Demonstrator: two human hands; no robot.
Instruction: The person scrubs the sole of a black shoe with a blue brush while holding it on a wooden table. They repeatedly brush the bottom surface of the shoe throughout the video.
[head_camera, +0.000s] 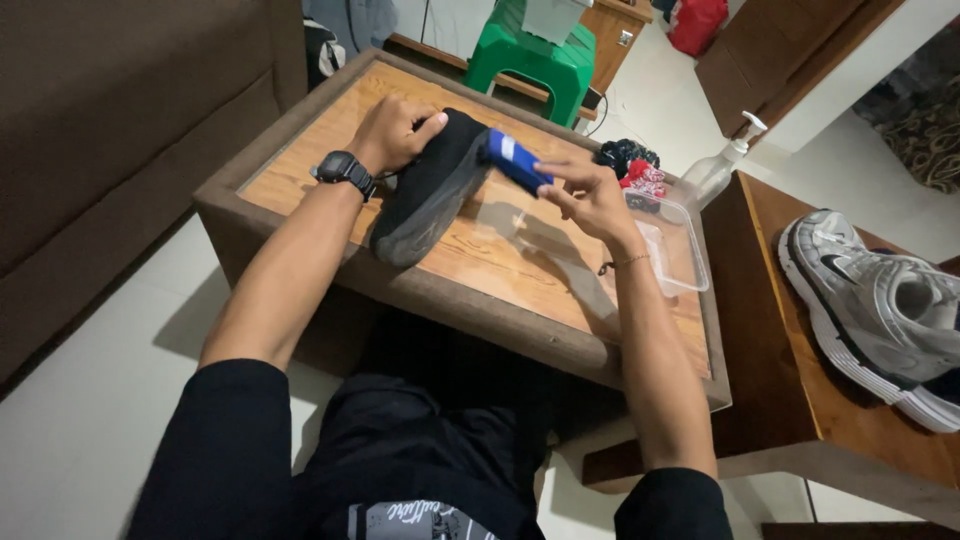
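Observation:
My left hand grips a black shoe by its upper and holds it tilted on its side on the wooden table, sole edge towards me. A black watch sits on that wrist. My right hand holds a blue brush with a white mark against the shoe's upper side. A thin bracelet is on the right wrist.
A clear plastic container lies on the table right of my hands, with a dark and red cloth and a clear pump bottle behind it. A grey sneaker rests on a lower wooden table at right. A green stool stands beyond; a brown sofa is at left.

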